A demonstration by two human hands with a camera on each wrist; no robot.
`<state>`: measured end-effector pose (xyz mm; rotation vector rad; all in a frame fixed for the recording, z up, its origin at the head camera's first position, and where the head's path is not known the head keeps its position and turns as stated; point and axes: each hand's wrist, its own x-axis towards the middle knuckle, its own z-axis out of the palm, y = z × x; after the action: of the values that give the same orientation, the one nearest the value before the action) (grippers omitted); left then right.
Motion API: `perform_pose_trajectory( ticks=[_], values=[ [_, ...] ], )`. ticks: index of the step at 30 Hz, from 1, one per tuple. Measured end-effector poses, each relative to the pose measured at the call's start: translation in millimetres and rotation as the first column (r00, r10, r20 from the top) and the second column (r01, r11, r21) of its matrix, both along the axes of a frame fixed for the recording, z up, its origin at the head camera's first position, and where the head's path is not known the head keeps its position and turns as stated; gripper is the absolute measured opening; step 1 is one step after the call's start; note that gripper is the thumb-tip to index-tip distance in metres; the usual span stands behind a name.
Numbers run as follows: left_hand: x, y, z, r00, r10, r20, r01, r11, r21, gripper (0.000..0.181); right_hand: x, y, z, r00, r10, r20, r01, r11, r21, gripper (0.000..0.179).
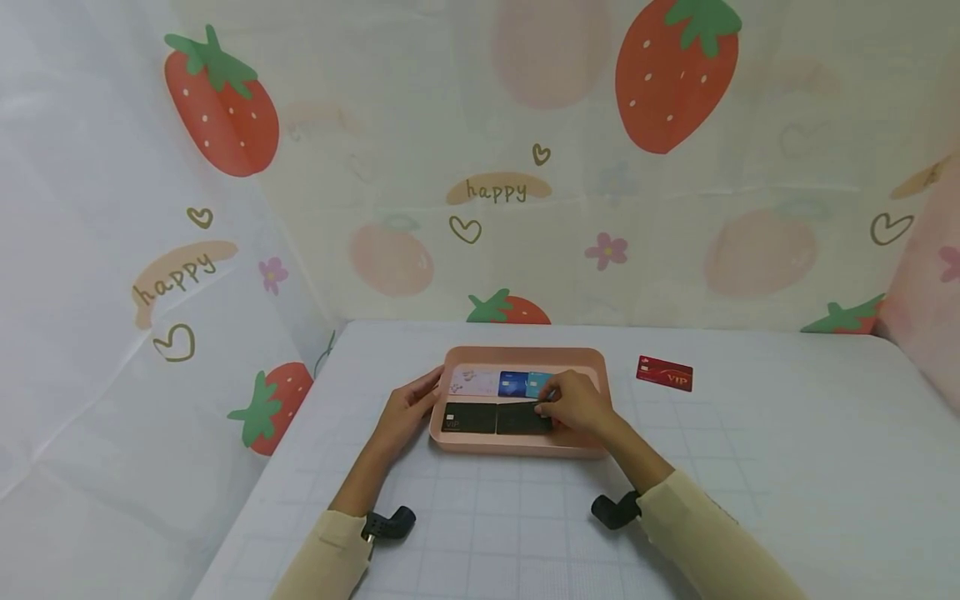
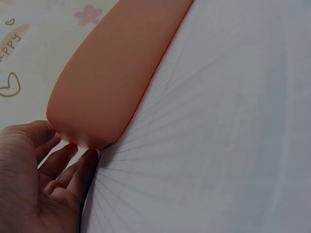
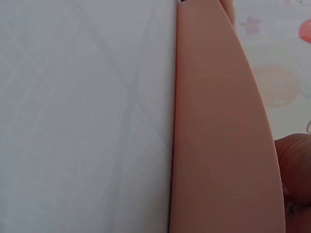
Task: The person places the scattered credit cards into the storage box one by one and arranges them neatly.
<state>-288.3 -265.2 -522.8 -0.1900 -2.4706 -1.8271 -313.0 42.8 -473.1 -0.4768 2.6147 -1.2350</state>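
A pink tray [image 1: 525,357] holds several cards laid in two rows. At the back are a pale patterned card [image 1: 472,382], a blue card [image 1: 513,384] and a light blue card [image 1: 536,384], the last partly hidden by fingers. In front lie a black VIP card [image 1: 469,418] and a second black card [image 1: 523,419]. My right hand [image 1: 577,402] reaches over the tray's right side, its thumb and finger pinching at the second black card's upper right part. My left hand [image 1: 405,410] touches the tray's left end, fingertips against the outer wall in the left wrist view.
A red VIP card [image 1: 664,373] lies on the white table [image 1: 787,467], right of the tray. Behind the table hangs a curtain [image 1: 525,250] printed with strawberries and hearts. Each wrist wears a black camera mount; the left one [image 1: 390,523] hangs over the table.
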Motion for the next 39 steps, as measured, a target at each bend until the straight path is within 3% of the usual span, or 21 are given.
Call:
perform_pose_trajectory(
  ticks=[14,28,39],
  values=[
    [0.6,0.8,-0.4,0.999,0.027,0.023,-0.026,1.0,-0.013,0.046,5.8,1,1.4,0.999,-0.02,-0.025,0.02,1.0,0.016,0.016],
    [-0.3,0.1,-1.6,1.0,-0.008,0.004,0.007,1.0,0.022,0.047,12.3,12,9.2,0.997,-0.003,-0.071,0.006,0.999,0.048,0.021],
    [0.2,2.2,-0.6,1.0,0.017,0.002,-0.017,1.0,-0.004,0.046,24.0,33,28.3,0.981,0.043,-0.191,-0.029,0.996,0.08,0.023]
  ],
)
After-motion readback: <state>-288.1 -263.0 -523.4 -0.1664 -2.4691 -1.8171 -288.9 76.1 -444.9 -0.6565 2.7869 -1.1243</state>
